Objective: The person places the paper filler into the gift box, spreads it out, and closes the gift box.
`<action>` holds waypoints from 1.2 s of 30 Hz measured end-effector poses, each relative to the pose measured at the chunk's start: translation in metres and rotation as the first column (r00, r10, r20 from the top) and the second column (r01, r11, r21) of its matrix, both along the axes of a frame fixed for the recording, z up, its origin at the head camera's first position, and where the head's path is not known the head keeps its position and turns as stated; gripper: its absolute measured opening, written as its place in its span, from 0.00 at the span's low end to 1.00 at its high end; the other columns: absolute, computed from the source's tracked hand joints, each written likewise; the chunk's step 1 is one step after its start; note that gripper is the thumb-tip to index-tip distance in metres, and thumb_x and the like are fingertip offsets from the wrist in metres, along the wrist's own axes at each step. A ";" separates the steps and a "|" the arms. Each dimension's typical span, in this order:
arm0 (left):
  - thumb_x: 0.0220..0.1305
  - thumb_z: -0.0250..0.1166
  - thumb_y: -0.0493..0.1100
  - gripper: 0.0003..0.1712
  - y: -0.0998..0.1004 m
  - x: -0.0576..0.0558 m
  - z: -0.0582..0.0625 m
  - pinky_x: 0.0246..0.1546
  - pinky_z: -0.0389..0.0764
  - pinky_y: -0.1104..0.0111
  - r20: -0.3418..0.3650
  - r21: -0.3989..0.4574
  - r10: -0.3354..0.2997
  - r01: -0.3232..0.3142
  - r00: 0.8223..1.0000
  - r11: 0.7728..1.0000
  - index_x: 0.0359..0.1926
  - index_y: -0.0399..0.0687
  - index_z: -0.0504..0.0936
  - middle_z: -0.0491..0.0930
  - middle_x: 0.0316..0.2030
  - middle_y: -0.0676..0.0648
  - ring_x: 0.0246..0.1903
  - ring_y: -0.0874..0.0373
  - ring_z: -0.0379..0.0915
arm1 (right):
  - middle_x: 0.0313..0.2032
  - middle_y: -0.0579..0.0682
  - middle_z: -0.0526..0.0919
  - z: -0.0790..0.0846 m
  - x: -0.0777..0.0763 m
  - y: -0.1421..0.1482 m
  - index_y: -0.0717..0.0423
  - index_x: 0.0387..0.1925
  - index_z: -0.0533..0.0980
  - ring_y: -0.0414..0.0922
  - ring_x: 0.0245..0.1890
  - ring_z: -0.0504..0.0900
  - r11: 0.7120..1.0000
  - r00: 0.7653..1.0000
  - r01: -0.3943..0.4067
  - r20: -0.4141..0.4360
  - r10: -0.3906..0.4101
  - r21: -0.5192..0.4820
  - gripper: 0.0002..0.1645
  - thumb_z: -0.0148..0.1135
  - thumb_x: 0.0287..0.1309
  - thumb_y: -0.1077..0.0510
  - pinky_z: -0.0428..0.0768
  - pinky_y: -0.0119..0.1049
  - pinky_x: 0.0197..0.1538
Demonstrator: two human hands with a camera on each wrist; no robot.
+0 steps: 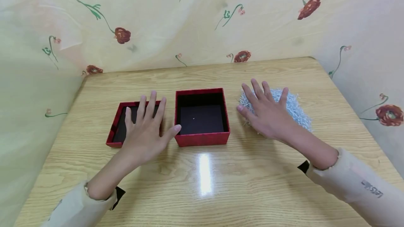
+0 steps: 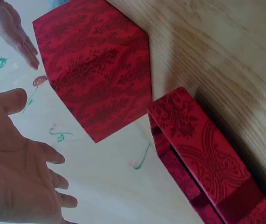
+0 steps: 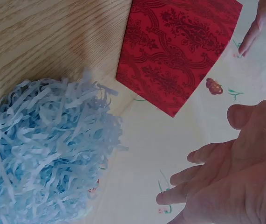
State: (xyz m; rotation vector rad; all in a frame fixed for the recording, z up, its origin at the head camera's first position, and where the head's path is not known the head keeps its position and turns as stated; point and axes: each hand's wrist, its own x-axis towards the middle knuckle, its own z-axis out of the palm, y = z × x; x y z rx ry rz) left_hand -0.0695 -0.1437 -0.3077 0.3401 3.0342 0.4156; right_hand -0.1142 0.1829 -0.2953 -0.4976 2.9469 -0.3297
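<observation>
An open red box (image 1: 202,139) with a dark inside stands mid-table; the left wrist view shows a patterned red side of the box (image 2: 95,70). To its left lies a shallow red lid (image 1: 114,144), dark side up, partly hidden by my left hand (image 1: 143,139). That hand is spread above the lid, its thumb overlapping the box's near-left corner in the head view. My right hand (image 1: 268,115) hovers with fingers spread over a pile of light blue shredded paper (image 3: 53,149) at the right of the box. Neither hand holds anything.
The wood-grain table (image 1: 246,185) has its back edge against a pale floral curtain (image 1: 202,16), which also rises on the left and right. A bright light reflection (image 1: 205,174) shows on the tabletop in front of the box.
</observation>
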 end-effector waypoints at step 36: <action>0.62 0.54 0.71 0.51 0.015 0.011 -0.010 0.64 0.28 0.38 0.067 0.267 -0.076 0.055 0.995 0.962 0.76 0.61 0.41 0.24 0.75 0.55 0.73 0.47 0.21 | 0.74 0.59 0.30 0.005 -0.008 0.029 0.50 0.75 0.31 0.63 0.71 0.46 0.998 0.998 0.054 0.033 -0.054 0.022 0.48 0.28 0.67 0.28 0.11 0.67 0.56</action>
